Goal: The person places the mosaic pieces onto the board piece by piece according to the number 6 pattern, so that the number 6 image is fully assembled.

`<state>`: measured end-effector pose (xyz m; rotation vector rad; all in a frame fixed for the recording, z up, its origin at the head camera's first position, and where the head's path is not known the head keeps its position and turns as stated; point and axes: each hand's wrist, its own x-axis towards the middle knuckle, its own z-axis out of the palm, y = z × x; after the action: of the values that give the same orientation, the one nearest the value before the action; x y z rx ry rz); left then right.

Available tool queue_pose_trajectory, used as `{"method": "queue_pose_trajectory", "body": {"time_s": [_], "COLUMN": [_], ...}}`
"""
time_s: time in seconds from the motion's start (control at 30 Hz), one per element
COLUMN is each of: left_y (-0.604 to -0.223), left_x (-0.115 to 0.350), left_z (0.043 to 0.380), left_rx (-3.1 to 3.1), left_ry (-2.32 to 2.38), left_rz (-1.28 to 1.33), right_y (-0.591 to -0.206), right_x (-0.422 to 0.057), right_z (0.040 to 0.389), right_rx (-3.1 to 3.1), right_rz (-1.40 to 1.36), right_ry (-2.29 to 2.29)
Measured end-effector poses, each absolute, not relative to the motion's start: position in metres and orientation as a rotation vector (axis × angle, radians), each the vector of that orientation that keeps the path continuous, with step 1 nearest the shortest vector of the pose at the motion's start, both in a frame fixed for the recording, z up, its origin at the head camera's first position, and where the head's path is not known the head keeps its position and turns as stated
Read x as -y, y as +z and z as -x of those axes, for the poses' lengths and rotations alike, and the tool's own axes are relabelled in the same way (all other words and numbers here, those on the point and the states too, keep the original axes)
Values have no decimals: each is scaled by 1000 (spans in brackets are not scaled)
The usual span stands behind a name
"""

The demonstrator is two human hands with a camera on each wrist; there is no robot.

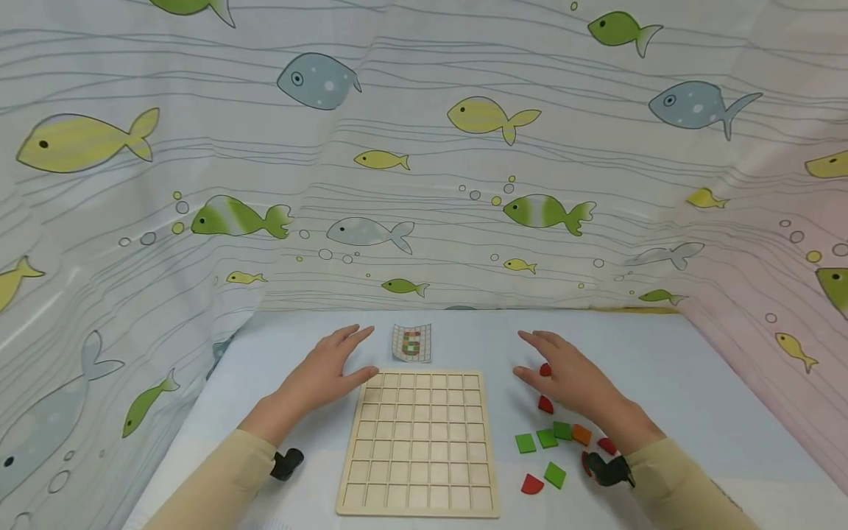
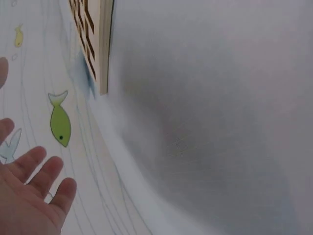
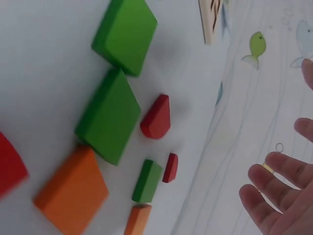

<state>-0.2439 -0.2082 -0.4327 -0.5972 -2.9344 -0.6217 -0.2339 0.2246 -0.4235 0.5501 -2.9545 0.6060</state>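
Fish-print sheet [image 1: 430, 51] hangs behind and down both sides; white table [image 1: 715, 412] below it. Wooden grid board [image 1: 422, 442] lies flat at centre, looks roughly square so no clear long axis, rows running across in front of the person, its cells bare. Hands are well apart, one each side, palms turned inward, fingers loosely extended, holding nothing. Left hand [image 1: 331, 366] is nearer the board, thumb tip at its far-left corner in the head view; contact can't be told. Right hand [image 1: 563, 373] is off to the board's right, on the tile side. Printed pattern card [image 1: 411, 344] sits just past the board's far edge, near left fingertips. Loose tiles lie right of the board, mostly on the person's side of the right hand and left of or under its forearm, so right hand is clearly the nearer one: green square tiles [image 1: 555, 475], orange square tiles [image 1: 581, 435], second orange only in the right wrist view, and red quarter-round tiles [image 1: 532, 484], smallest, one partly behind right thumb.
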Motion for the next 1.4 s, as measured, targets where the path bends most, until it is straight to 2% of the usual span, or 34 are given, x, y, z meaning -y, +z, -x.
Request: {"method": "queue_pose_trajectory", "body": {"time_s": [0.47,0.83,1.17,1.4], "left_y": [-452,-460,-475,-479], "left_x": [223,226,233,234], "left_z": [205,178,168,168], "left_rx": [2961,2996,2972,3006], "left_ry": [-1071,-1381,-1385,-1392], "left_rz": [573,491,585,551], "right_y": [-450,-461,-461,-461], "right_x": [-223,-228,-237,-245], "right_z": [211,205,212,216], "right_rx": [2942,2948,3076,3172], "right_rz": [-521,-429,-338,-240], "right_ry": [757,804,665,592]}}
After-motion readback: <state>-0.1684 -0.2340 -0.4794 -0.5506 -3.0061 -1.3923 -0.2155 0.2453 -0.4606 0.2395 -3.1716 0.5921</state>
